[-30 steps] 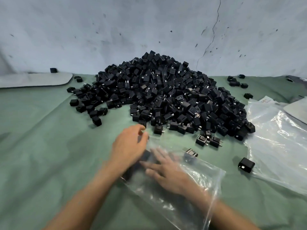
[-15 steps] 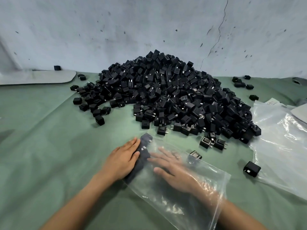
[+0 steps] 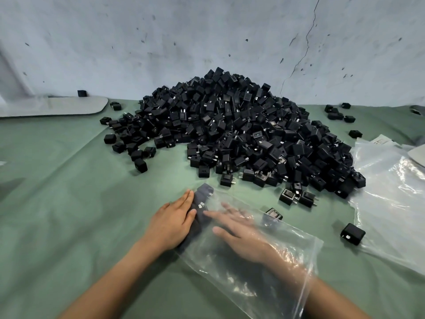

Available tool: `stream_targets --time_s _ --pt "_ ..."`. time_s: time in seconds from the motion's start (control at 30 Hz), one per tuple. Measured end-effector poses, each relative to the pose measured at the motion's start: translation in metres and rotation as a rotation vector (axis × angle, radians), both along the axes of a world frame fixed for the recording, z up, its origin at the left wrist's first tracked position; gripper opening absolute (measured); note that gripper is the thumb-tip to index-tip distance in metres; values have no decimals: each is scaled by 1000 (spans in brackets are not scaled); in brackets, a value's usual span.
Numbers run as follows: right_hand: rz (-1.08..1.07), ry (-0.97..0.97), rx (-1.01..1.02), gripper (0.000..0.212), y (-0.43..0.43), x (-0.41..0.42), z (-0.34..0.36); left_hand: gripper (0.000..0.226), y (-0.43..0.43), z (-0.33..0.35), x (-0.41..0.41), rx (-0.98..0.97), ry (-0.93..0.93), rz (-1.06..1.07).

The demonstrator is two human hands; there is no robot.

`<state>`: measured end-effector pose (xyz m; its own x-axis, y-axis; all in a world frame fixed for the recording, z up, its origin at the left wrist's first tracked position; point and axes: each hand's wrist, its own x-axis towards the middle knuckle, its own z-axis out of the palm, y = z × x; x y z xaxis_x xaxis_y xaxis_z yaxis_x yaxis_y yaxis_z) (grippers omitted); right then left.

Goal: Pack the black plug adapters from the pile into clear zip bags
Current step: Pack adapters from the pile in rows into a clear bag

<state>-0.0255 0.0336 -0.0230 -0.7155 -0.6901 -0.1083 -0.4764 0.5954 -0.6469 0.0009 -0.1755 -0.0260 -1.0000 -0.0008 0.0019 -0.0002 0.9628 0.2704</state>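
Left hand [image 3: 171, 223] lies flat on the green worktop [image 3: 69, 203], fingers straight and together, its edge against the clear zip bag [image 3: 264, 279]. Right hand [image 3: 239, 236] is inside the bag, fingers spread flat. Between the hands, black plug adapters [image 3: 202, 203] line the bag's left edge. The pile [image 3: 230, 130] rises beyond the fingertips; spare bags [image 3: 391, 203] lie right of the right hand.

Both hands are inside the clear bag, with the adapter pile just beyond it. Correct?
Head view: only the right hand is inside the bag; the left hand lies outside, against its side. The pile is beyond it.
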Motion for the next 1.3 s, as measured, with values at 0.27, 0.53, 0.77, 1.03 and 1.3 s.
stream_targets --time_s 0.27,0.53,0.77,1.03,1.3 --pt "6 -76 -114 31 5 -7 1 55 -1 -2 2 9 21 9" --pt "-29 -91 -117 29 -9 -15 3 55 0 -1 2 10 21 18" --pt "12 -55 -101 39 5 -9 -9 56 0 -1 3 8 27 22" --pt "8 91 -109 43 4 -6 -20 57 2 1 3 -4 5 19" --pt "-1 128 -128 47 21 9 -20 66 3 2 3 -170 -93 -9"
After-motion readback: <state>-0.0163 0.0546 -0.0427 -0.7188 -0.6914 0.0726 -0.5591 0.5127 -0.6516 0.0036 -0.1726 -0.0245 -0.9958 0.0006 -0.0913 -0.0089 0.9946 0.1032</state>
